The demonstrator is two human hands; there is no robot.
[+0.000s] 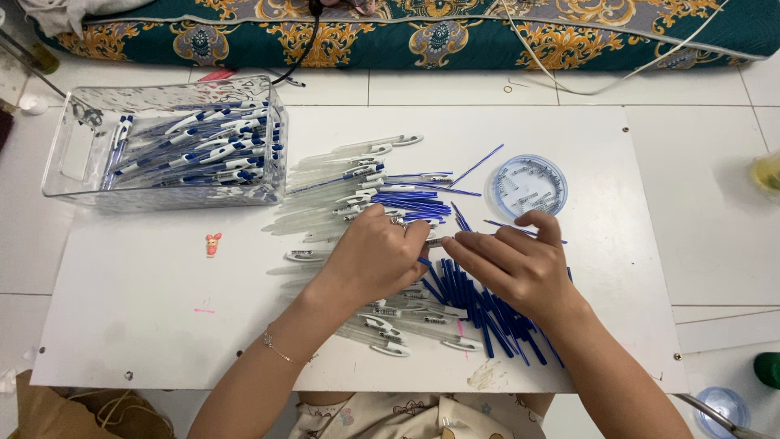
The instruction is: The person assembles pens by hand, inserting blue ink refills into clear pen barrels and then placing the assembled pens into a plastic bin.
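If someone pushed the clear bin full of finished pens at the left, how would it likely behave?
The clear plastic bin would probably slide rather than tip: it sits low and wide on the white board. It looks fairly heavy for its size, since assembled pens fill much of it. The pens lie loose, so they would likely shift and rattle.

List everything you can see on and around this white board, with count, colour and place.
White rectangular work board: one, on the tiled floor.
Clear plastic bin: one, far left corner, filled with assembled blue-and-white pens.
Clear pen barrels: many, a pile at board centre.
Blue ink refills: many, under and beside the hands.
Round clear lid holding small springs: one, centre right.
Small red figurine: one, left of centre.
Teal patterned mattress: one, along the far edge.
Left hand: at centre, pinching a pen part.
Right hand: meeting the left at the fingertips.
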